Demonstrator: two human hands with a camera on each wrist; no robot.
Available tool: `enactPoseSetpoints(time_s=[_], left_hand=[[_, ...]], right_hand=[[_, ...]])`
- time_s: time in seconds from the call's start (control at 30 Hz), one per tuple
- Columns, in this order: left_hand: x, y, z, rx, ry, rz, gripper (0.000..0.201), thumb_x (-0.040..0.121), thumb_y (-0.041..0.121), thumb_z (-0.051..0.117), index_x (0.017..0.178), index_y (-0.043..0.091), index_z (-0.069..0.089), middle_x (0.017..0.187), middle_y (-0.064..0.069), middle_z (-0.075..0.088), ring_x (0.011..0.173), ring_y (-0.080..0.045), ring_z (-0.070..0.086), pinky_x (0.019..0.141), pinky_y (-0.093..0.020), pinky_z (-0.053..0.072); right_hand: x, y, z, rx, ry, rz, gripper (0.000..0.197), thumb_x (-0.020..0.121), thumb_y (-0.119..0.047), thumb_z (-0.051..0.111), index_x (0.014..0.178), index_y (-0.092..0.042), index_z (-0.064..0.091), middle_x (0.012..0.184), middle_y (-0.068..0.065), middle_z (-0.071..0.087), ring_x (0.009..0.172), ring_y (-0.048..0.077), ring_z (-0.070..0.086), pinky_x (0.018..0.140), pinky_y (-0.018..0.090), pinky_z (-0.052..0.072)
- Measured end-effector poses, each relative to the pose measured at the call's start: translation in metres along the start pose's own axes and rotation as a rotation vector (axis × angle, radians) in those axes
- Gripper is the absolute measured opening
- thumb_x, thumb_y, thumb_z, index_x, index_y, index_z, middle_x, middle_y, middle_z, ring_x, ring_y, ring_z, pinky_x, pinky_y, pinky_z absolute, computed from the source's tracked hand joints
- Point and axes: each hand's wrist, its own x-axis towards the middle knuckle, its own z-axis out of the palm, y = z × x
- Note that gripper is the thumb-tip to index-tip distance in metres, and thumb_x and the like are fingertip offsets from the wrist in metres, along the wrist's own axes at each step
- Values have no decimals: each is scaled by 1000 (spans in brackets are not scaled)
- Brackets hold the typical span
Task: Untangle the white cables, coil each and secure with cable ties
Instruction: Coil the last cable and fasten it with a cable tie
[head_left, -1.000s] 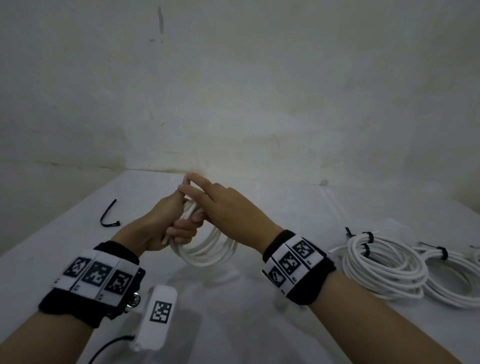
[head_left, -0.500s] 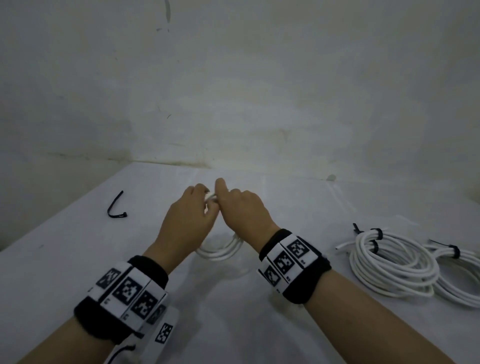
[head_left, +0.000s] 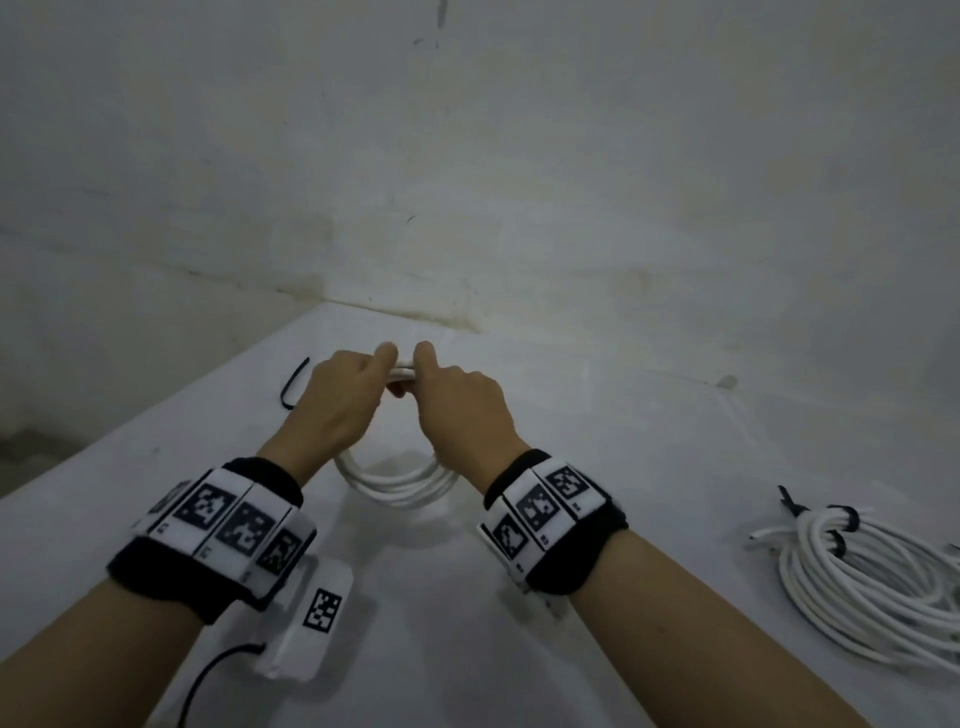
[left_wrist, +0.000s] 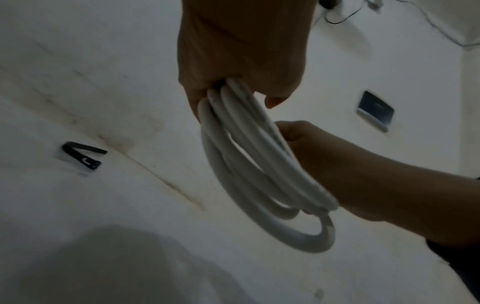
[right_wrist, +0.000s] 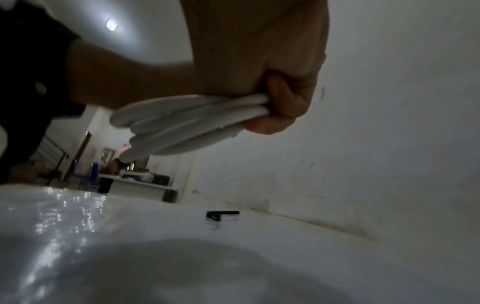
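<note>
Left hand (head_left: 340, 402) and right hand (head_left: 462, 410), both fisted tight round top of white cable coil (head_left: 395, 480), side by side above table (head_left: 597, 467).

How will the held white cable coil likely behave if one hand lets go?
The white cable coil would probably spring apart: no tie shows on it, and both hands bunch its loops. It looks fairly stiff, since the loops hang round. The black cable tie lies unused.

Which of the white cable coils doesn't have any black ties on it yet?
The small white cable coil gripped by both the left hand and right hand. The larger white coil bundle lying on the table's right already wears black ties.
</note>
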Motion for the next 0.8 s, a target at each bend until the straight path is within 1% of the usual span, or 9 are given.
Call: enactPoseSetpoints(time_s=[0.1, 0.17, 0.27, 0.33, 0.4, 0.5, 0.63, 0.73, 0.8], left_hand=[[3, -21, -25, 60, 124, 67, 56, 96, 46, 41, 58, 10, 61, 54, -8, 52, 48, -14, 46, 54, -26, 37], [8, -35, -42, 84, 225, 80, 50, 97, 38, 44, 62, 7, 63, 55, -10, 54, 47, -12, 47, 54, -22, 35], [16, -50, -72, 67, 404, 66, 42, 95, 28, 49, 62, 6, 63, 61, -26, 55, 52, -23, 46, 53, -29, 32], [20, -57, -89, 84, 477, 56, 40, 93, 26, 49, 60, 8, 62, 63, -28, 55, 53, -23, 44, 51, -26, 31], [23, -61, -99, 103, 505, 49, 38, 92, 25, 48, 61, 8, 64, 61, -25, 53, 51, -22, 41, 50, -25, 30], [23, -66, -107, 113, 520, 47, 38, 93, 25, 48, 64, 8, 67, 59, -22, 53, 51, -20, 42, 51, -27, 31], [24, -73, -104, 107, 535, 57, 38, 92, 24, 49, 63, 9, 67, 56, -22, 45, 51, -19, 38, 46, -22, 26], [25, -78, -100, 125, 560, 60, 43, 92, 21, 49, 53, 4, 47, 53, -13, 30, 51, -18, 29, 46, -24, 21], [27, -79, -97, 144, 568, 51, 45, 93, 21, 46, 52, 7, 36, 51, -10, 26, 49, -17, 24, 47, -26, 21]], right_hand=[[25, -18, 11, 234, -129, -64, 29, 101, -34, 35, 116, -11, 39, 84, 10, 61, 60, 24, 45, 52, 32, 30], [40, -22, 16, 622, -306, -36, 40, 97, -52, 30, 111, -17, 43, 82, 4, 61, 65, 22, 54, 60, 33, 39], [60, -21, 32, 943, -357, 85, 45, 98, -52, 21, 109, -23, 53, 93, 4, 64, 74, 22, 62, 74, 36, 46], [76, -22, 50, 712, -381, 36, 36, 102, -37, 27, 122, -17, 50, 114, 11, 62, 96, 26, 60, 87, 40, 46], [91, -28, 70, 386, -462, -69, 37, 101, -23, 35, 137, -17, 36, 137, 11, 47, 118, 28, 48, 97, 42, 40], [104, -46, 97, 104, -584, -246, 47, 101, -15, 33, 146, -21, 24, 150, 6, 31, 130, 29, 37, 103, 47, 33], [112, -53, 106, 47, -601, -279, 34, 98, -15, 37, 130, -15, 49, 133, 10, 51, 117, 29, 50, 96, 40, 38], [114, -52, 102, -13, -432, -267, 22, 91, -16, 52, 106, -7, 65, 107, 13, 65, 96, 30, 61, 72, 31, 39], [112, -49, 100, -8, -381, -241, 17, 88, -12, 55, 97, -3, 66, 95, 14, 65, 89, 30, 61, 68, 29, 36]])
